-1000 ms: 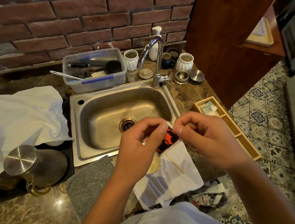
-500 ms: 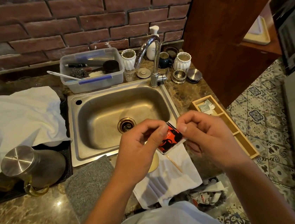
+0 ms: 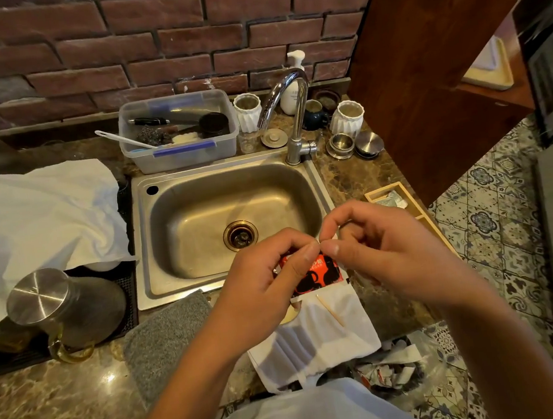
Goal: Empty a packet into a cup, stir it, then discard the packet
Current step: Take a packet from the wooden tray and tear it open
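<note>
A red and black packet [image 3: 323, 273] hangs over the counter in front of the sink. My left hand [image 3: 263, 290] grips its upper left part, thumb on the front. My right hand [image 3: 383, 252] pinches the packet's top edge between thumb and forefinger, right beside my left thumb. Under my left hand only a yellowish sliver of the cup [image 3: 289, 316] shows; the rest is hidden. A thin wooden stir stick [image 3: 329, 310] lies on a folded white cloth [image 3: 321, 345] below the packet.
The steel sink [image 3: 200, 218] with its faucet [image 3: 295, 114] lies beyond my hands. A grey mat [image 3: 162, 339] and a steel kettle [image 3: 62, 309] are to the left. A wooden tray [image 3: 420, 210] sits to the right. A bag of torn wrappers [image 3: 389, 368] is below the counter edge.
The packet has swung from a slant to hang more upright. My right fingers have shifted from its right end up to the top edge, beside my left thumb.
</note>
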`<state>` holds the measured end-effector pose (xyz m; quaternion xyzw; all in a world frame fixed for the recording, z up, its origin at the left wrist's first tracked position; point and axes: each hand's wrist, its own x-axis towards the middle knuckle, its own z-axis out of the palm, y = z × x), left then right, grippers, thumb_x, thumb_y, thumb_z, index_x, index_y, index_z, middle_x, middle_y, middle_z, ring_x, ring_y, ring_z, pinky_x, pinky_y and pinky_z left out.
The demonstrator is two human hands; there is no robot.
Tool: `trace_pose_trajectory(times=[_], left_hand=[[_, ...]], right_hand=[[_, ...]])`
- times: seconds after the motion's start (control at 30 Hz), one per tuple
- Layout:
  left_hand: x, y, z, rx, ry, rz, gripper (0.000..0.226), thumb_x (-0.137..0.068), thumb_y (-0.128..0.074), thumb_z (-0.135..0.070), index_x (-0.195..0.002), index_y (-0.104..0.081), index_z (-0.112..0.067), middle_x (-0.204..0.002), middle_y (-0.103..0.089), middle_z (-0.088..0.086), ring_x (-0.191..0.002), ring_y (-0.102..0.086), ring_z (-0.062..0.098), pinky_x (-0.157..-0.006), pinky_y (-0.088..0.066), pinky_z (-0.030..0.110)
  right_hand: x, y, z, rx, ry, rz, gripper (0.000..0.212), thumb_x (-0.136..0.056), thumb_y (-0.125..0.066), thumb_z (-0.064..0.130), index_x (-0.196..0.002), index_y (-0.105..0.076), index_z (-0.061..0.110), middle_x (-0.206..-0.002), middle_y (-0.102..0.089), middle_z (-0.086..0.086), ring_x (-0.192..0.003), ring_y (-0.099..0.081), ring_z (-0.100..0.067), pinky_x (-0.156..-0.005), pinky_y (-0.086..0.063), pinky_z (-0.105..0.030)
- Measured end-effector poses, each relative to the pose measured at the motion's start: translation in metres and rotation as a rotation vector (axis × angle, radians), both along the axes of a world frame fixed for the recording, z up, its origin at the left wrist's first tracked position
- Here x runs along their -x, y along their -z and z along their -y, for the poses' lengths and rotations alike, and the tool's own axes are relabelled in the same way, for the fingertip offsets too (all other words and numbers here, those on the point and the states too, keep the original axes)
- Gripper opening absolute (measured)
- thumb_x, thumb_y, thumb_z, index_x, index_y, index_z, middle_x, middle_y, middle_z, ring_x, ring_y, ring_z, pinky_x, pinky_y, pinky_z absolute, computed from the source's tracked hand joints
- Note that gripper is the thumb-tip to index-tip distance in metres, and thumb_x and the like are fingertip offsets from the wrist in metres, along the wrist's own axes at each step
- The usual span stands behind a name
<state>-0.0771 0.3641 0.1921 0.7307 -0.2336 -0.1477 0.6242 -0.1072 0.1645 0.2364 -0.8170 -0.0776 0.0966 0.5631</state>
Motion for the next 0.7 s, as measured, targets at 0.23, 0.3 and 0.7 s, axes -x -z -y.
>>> trace_pose_trajectory(times=[0.23,0.3,0.7], left_hand=[[-0.0015,0.0000,-0.0075,-0.032,0.026,0.022,0.017,-0.100,-0.056,-0.024,-0.094,-0.071,-0.019,-0.072,-0.064,-0.016,-0.055,-0.056,-0.003,-0.054,-0.040,0.010],[-0.0011,-0.0002,-0.0075,-0.046,0.028,0.031,0.018,-0.099,-0.056,-0.026,-0.094,-0.071,-0.018,-0.070,-0.063,-0.016,-0.055,-0.056,-0.002,-0.054,-0.039,0.011],[0.0057,-0.0009,-0.0026,0.077,0.016,-0.119,0.017,-0.098,-0.059,-0.027,-0.088,-0.071,-0.021,-0.070,-0.065,-0.007,-0.053,-0.058,0.003,-0.048,-0.045,0.017]], right_hand=[[-0.0093,-0.0050,0.0047,0.097,-0.134,-0.085,0.012,-0.098,-0.063,0.027,-0.101,-0.066,0.016,-0.057,-0.049,-0.009,-0.046,-0.038,-0.013,-0.044,-0.030,-0.020],[-0.0093,-0.0059,0.0046,0.083,-0.151,-0.099,0.015,-0.097,-0.063,0.028,-0.101,-0.066,0.014,-0.058,-0.046,-0.017,-0.048,-0.036,-0.016,-0.045,-0.028,-0.021],[-0.0033,-0.0004,0.0062,0.173,-0.165,0.070,0.008,-0.098,-0.064,0.027,-0.096,-0.066,0.020,-0.064,-0.053,-0.014,-0.055,-0.047,-0.028,-0.051,-0.038,-0.041]])
